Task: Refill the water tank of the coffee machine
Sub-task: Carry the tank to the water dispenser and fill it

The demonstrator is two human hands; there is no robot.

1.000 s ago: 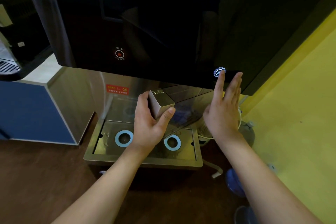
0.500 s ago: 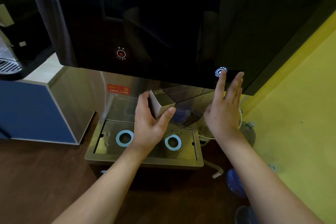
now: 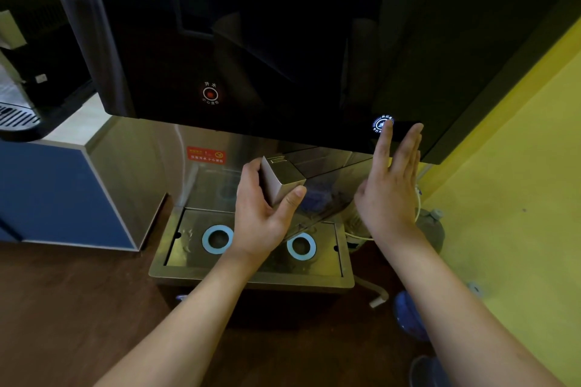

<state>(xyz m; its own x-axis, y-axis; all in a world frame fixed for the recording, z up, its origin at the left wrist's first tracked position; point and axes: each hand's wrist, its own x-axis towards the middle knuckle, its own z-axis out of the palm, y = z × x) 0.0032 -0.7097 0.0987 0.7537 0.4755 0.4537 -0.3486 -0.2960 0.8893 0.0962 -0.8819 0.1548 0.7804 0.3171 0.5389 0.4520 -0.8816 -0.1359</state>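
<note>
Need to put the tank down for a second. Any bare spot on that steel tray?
On the drip tray, bare steel lies left of the left blue ring and along the front rim. The middle is crowded: the left hand holds the tank over it. The right hand presses the lit blue button.

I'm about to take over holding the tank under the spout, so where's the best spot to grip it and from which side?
Grip the tank across its two broad flat side walls near the top, coming from the front and below, as the left hand does now: thumb on the right wall, fingers on the left. It is a tall, narrow, tilted box, so a pinch across the narrow width seems steadiest and keeps the top clear. The right hand presses the blue button.
</note>
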